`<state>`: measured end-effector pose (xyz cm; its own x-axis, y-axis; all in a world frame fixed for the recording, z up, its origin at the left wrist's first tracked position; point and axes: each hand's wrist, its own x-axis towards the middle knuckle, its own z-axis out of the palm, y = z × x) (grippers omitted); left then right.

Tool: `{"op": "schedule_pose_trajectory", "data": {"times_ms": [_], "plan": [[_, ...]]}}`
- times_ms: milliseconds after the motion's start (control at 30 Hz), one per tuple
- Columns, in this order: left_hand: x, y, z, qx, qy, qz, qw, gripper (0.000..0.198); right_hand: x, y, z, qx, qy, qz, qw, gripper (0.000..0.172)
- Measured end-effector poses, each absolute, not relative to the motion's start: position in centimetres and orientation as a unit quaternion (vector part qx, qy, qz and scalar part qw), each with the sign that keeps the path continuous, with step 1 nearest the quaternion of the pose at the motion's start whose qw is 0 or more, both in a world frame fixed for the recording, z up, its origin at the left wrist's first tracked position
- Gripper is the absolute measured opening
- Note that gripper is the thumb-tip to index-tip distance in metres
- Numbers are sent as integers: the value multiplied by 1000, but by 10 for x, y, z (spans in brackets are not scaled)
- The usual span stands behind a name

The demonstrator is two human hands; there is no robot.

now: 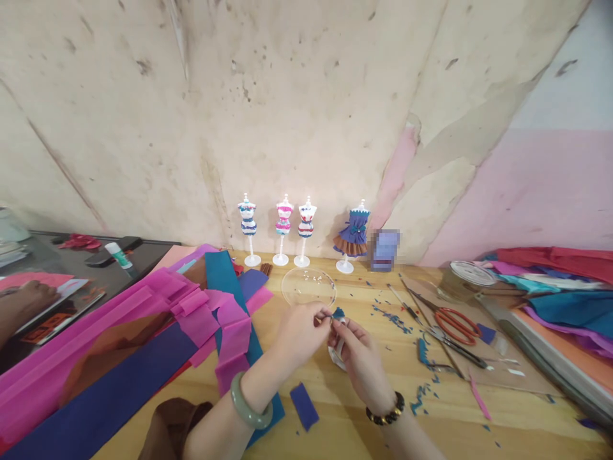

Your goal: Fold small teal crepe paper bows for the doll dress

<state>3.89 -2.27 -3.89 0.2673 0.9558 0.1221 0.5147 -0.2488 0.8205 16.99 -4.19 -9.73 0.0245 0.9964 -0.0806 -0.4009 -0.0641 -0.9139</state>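
My left hand [306, 329] is closed in a pinch, its fingertips at the left edge of a small teal paper piece [338, 312]. Across from it, my right hand [359, 354] wraps round a small white dress form [336, 355], which is mostly hidden by the fingers. The teal piece sits at the top of this form, between both sets of fingertips. A clear round dish [309, 286] with tiny white bits lies just beyond my hands. Nearer to me, a dark blue paper rectangle [304, 407] rests on the wooden table [335, 421].
Three striped dress forms [283, 227] and one in a purple-brown dress [355, 233] stand by the wall. Orange-handled scissors [454, 326], pliers [460, 348] and teal scraps [421, 399] lie right. Pink crepe paper [143, 300] spreads left. Another person's hand [31, 300] is far left.
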Motion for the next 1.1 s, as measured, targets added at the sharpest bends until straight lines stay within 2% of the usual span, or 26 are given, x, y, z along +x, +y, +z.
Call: {"op": "schedule_pose_trajectory", "data": {"times_ms": [333, 667, 867, 1100], "plan": [[40, -20, -40, 666, 515, 381, 383, 14, 172, -43, -96, -402, -382, 597, 579, 31], [43, -20, -28, 570, 514, 396, 504, 9, 172, -43, -93, -419, -375, 598, 572, 35], [41, -19, -23, 533, 520, 364, 559, 9, 173, -42, -94, -422, -380, 594, 569, 36], [38, -18, -30, 545, 501, 368, 562, 10, 174, -42, -93, -437, -383, 589, 562, 38]]}}
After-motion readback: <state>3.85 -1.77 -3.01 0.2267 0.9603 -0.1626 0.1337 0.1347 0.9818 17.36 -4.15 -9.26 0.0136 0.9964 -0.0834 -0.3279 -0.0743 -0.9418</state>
